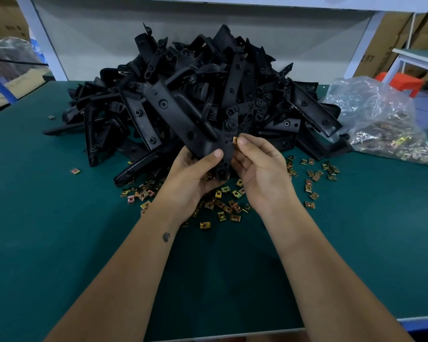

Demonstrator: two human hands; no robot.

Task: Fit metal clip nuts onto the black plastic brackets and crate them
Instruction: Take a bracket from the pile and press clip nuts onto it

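Note:
My left hand [195, 174] grips a long black plastic bracket [183, 119] by its near end and holds it above the table. My right hand [260, 166] pinches a small brass-coloured clip nut [235, 139] against the bracket's edge, thumb on top. Behind stands a big heap of black brackets [232, 77]. Several loose clip nuts [223, 208] lie scattered on the green table under my hands.
A clear plastic bag of clip nuts [386, 124] lies at the right. Single nuts lie apart at the left [75, 171]. The green table [59, 243] ends at a white front edge. Cardboard boxes stand behind at both sides; a red stool [400, 82] is far right.

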